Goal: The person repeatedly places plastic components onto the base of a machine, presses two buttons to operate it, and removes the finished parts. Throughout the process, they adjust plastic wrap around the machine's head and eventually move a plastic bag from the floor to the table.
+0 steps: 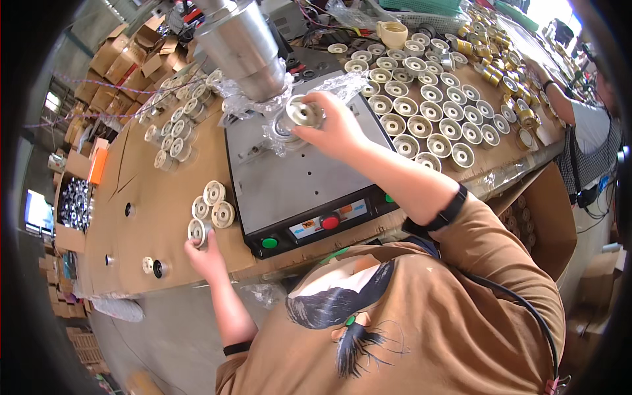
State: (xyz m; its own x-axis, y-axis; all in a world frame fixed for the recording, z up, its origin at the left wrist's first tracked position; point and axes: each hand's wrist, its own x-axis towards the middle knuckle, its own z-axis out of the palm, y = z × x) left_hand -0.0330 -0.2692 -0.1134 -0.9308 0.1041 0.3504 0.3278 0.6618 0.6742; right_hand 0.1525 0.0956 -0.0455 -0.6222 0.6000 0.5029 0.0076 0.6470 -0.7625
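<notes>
My right hand point(339, 131) is closed around the rim of a round cream cup-shaped part point(303, 114), with thumb and fingers on opposite sides. It holds this part at the plastic-wrapped fixture point(282, 135) on the grey press bed point(276, 187), just beneath the metal press head point(253, 66). Down at the left, my left hand point(209, 257) pinches a similar cup-shaped part point(197, 230) at the table's near edge. Several matching parts point(214, 193) sit touching it in a small cluster.
Rows of cream cup-shaped parts point(431, 110) cover the table right of the press; others point(178, 135) stand left. The bed's front carries a green button point(269, 243) and a red button point(330, 221). A co-worker's arm point(558, 99) reaches in among yellowish metal parts point(503, 66).
</notes>
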